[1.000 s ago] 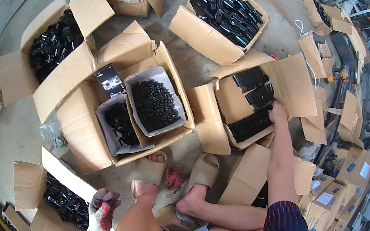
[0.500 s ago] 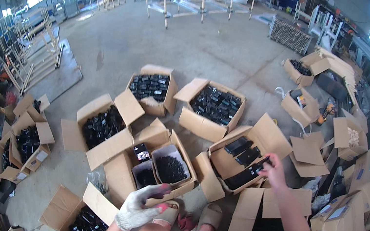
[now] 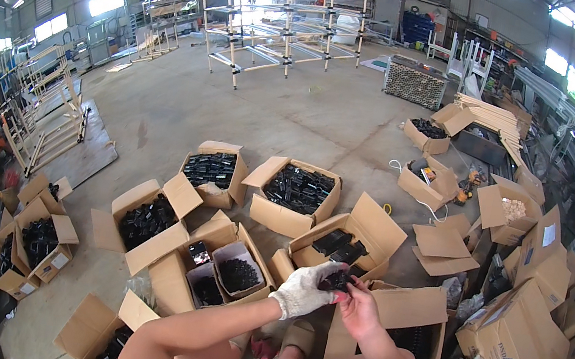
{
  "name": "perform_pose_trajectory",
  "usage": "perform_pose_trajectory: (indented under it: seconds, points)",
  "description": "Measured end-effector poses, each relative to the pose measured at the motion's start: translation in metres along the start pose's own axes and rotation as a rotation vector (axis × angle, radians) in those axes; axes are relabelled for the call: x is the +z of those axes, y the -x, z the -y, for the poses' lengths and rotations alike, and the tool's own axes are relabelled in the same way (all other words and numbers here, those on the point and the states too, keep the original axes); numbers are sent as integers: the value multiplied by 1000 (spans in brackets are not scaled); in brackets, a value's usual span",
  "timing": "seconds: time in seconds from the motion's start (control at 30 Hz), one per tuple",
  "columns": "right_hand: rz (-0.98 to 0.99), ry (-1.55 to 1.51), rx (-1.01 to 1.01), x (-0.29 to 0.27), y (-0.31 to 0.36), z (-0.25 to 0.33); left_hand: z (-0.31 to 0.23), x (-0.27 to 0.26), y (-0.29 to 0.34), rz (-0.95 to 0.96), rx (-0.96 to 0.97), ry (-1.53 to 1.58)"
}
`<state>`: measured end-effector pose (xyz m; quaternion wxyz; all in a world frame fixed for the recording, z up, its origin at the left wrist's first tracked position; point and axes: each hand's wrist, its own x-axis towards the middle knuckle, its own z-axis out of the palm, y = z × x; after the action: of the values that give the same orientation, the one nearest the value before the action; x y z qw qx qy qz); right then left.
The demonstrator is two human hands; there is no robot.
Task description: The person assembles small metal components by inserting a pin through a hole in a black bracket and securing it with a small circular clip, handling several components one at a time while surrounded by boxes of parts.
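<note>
My left hand [image 3: 305,290], in a white glove with reddish fingertips, is closed around a small black part [image 3: 337,280]. My bare right hand [image 3: 362,313] meets it from the right, with its fingers pinching the same part; its exact kind is too small to tell. Just beyond the hands stands an open cardboard box [image 3: 379,236] with several larger black pieces [image 3: 342,247] lying in it. To the left, another carton [image 3: 167,271] holds two grey bins; small black bits [image 3: 238,275] fill the right bin.
Open cartons of black parts surround me: one box [image 3: 299,190] ahead, another [image 3: 214,170] beside it, one [image 3: 151,217] at left. Close at right, a flapped carton [image 3: 407,308] stands by my leg. Larger cartons [image 3: 517,339] and a cordless drill [image 3: 468,187] lie farther right.
My right hand has come from the box of larger black pieces toward my left hand. My left hand has moved right, and both now hold a black part. The view has tilted up.
</note>
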<state>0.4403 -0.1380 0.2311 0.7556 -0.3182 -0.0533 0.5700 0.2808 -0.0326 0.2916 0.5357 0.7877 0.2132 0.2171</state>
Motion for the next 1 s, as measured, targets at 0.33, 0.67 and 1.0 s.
perform_pose_trajectory:
  seconds: [0.33, 0.67, 1.0]
  points:
    - [55, 471, 17, -22, -7, 0, 47, 21, -37, -201, -236, 486]
    - [-78, 1157, -743, -23, -1, -9, 59, 29, -32, -223, -316, 517]
    - [147, 1423, -893, -20, 8, -19, 64, 19, -34, -269, -336, 584]
